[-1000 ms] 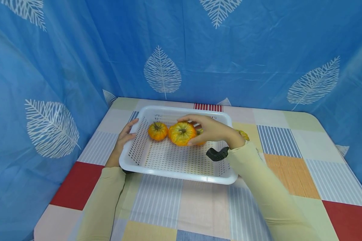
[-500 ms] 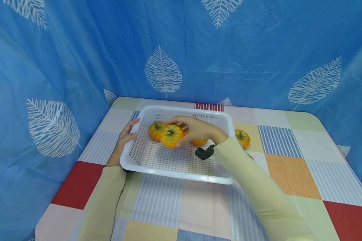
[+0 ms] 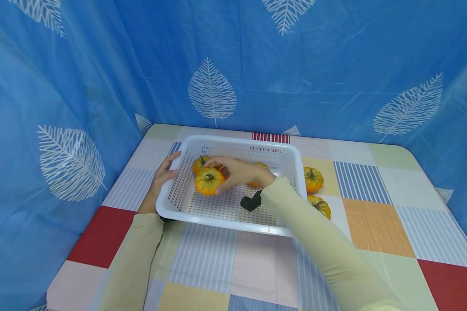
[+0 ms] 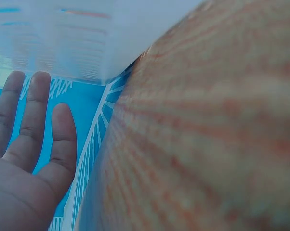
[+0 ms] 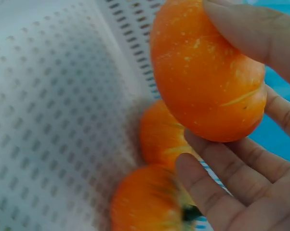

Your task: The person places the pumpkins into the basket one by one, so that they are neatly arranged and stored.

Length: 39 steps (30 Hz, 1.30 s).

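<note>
My right hand [image 3: 235,172] grips a small orange-yellow pumpkin [image 3: 209,183] inside the white plastic basket [image 3: 225,224], near its left end. In the right wrist view the thumb lies on one side of this pumpkin [image 5: 207,72] and fingers on the other. Close behind it sits a second pumpkin [image 3: 199,163], partly hidden. A further pumpkin [image 3: 261,165] shows beyond the right wrist, mostly covered by the hand. My left hand [image 3: 158,181] touches the basket's left rim, its fingers [image 4: 33,110] extended in the left wrist view.
Two more pumpkins, an upper one [image 3: 313,179] and a lower one [image 3: 320,206], lie on the checked tablecloth [image 3: 373,224] right of the basket. A black wrist device [image 3: 251,201] hangs below the right wrist. Blue leaf-patterned curtain [image 3: 295,77] closes off the back and sides.
My right hand has carried the gripped pumpkin leftward and slightly nearer, beside the left-hand pumpkin. The two pumpkins on the table have come into view from behind the arm. My left hand stays.
</note>
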### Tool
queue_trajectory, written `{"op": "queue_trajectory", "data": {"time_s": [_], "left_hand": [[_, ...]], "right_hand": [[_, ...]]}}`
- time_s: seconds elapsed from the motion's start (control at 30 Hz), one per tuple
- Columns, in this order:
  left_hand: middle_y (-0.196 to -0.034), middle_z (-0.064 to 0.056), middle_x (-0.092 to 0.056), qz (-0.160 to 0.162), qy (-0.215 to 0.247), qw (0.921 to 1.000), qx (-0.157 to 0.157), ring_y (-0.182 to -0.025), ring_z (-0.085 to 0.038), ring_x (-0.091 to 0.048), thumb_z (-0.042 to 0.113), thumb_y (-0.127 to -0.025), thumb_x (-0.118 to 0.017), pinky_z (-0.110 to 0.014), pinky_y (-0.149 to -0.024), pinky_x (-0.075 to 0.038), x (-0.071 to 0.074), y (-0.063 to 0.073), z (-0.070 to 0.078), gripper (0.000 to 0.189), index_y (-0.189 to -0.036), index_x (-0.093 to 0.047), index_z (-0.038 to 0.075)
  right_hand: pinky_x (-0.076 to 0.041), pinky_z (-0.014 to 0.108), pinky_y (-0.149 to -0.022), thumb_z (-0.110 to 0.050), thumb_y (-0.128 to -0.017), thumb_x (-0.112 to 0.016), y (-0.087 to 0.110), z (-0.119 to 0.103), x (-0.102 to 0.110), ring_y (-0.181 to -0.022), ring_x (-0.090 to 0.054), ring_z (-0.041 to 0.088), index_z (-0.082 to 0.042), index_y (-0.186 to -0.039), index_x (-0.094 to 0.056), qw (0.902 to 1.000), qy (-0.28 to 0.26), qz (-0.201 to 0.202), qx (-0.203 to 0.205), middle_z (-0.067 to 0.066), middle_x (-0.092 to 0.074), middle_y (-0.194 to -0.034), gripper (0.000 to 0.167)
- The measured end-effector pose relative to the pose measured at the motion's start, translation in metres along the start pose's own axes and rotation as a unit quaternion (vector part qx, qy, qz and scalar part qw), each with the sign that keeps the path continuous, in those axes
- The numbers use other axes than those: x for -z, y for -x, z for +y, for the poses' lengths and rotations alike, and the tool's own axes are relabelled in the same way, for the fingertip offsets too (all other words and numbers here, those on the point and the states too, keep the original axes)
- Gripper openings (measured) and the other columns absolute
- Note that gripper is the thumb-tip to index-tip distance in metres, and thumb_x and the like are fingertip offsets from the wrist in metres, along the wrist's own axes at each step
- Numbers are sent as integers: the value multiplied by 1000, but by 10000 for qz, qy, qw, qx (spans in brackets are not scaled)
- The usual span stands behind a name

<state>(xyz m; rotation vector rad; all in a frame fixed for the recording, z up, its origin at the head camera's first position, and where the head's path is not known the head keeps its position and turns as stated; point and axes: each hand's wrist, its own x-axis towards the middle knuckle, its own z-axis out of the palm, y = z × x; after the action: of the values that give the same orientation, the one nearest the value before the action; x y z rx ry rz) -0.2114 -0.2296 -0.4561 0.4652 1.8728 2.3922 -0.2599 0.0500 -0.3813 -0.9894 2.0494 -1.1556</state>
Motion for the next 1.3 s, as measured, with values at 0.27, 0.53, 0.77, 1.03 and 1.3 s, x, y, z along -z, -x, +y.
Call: {"op": "queue_trajectory", "data": {"time_s": [0.27, 0.53, 0.77, 1.03, 1.3], "left_hand": [[-174, -22, -15, 38, -119, 9999, 108, -140, -26, -40, 6, -100, -35, -38, -107, -48, 0, 0, 1, 64, -157, -44, 34], [-174, -24, -14, -12, -127, 9999, 28, -143, -29, -38, 6, -101, -36, -39, -108, -46, 1, -1, -1, 65, -156, -47, 37], [-174, -23, -15, 38, -215, 9997, 79, -141, -28, -40, 6, -101, -36, -38, -109, -49, 2, 0, -1, 64, -156, -46, 37], [-176, -19, -16, 140, -243, 9993, 231, -146, -31, -36, 6, -101, -35, -54, -121, -38, 2, -1, 0, 65, -158, -44, 37], [-177, -19, -15, 220, -260, 9991, 270, -148, -36, -33, 6, -101, -36, -64, -123, -30, 0, 0, 1, 65, -158, -44, 36]], "right_hand": [[-39, 40, -121, -7, -88, -88, -15, 3, -14, -145, -47, 34, -5, -154, -51, 9995, 292, -110, -30, 18, -47, -162, 75], [-38, 43, -122, -14, -91, -87, -24, 8, -25, -148, -45, 31, -7, -156, -51, 9987, 423, -193, -199, 13, -47, -164, 75], [-41, 44, -120, -14, -91, -87, -26, 11, -33, -141, -50, 31, -9, -158, -52, 9961, 753, -181, -427, 13, -50, -161, 76], [-41, 45, -120, -18, -92, -87, -28, 11, -37, -140, -52, 31, -12, -157, -53, 9928, 1092, -87, -481, 12, -52, -160, 74], [-38, 48, -122, -20, -93, -86, -32, 11, -40, -145, -50, 30, -15, -158, -52, 9914, 1167, -47, -596, 10, -50, -163, 74]]}}
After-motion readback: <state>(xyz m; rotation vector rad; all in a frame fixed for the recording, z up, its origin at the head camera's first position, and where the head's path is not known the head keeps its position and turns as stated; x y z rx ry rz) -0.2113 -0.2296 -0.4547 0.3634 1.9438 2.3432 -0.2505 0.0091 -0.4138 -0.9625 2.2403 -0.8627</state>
